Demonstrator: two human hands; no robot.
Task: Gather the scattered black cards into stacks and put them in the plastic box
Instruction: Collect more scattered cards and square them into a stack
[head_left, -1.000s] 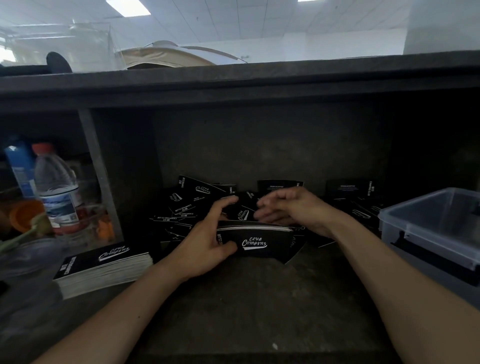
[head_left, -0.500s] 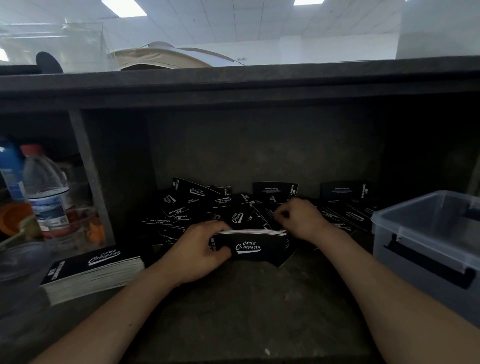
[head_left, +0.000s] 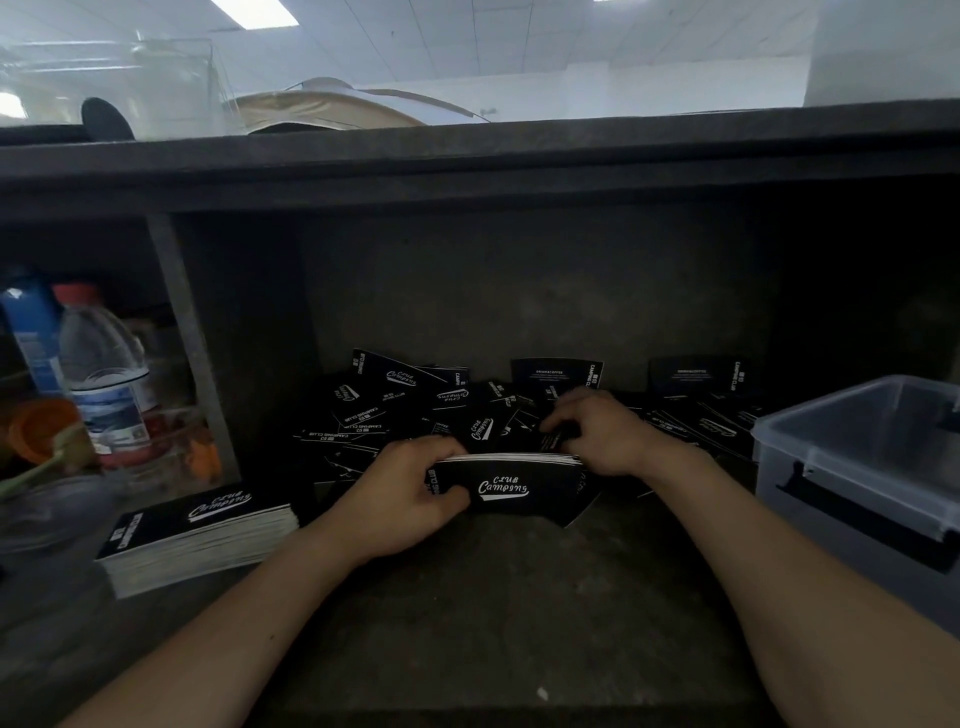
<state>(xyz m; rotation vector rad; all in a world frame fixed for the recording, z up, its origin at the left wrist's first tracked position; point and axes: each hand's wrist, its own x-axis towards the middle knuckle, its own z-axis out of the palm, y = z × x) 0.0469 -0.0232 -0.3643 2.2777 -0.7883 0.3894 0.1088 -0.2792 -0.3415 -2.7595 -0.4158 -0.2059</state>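
Black cards with white "Club Camping" lettering lie scattered (head_left: 405, 405) across the back of a dark shelf. My left hand (head_left: 410, 493) grips the left end of a small stack of these cards (head_left: 511, 486), held upright on edge. My right hand (head_left: 602, 434) sits just behind the stack's right end, its fingers curled and pinching a loose card (head_left: 553, 441) in the pile. A thick finished stack (head_left: 202, 535) lies flat at the left. The clear plastic box (head_left: 852, 467) stands at the right with its top off.
A vertical divider (head_left: 192, 353) separates a left compartment holding a water bottle (head_left: 104, 374), a blue container (head_left: 31, 332) and an orange object (head_left: 47, 428). The dark shelf floor (head_left: 493, 613) stretches toward me. The shelf's top board (head_left: 478, 156) overhangs.
My right hand dropped from above the held stack into the pile behind it and closed on a loose card. My left hand kept its grip on the stack.
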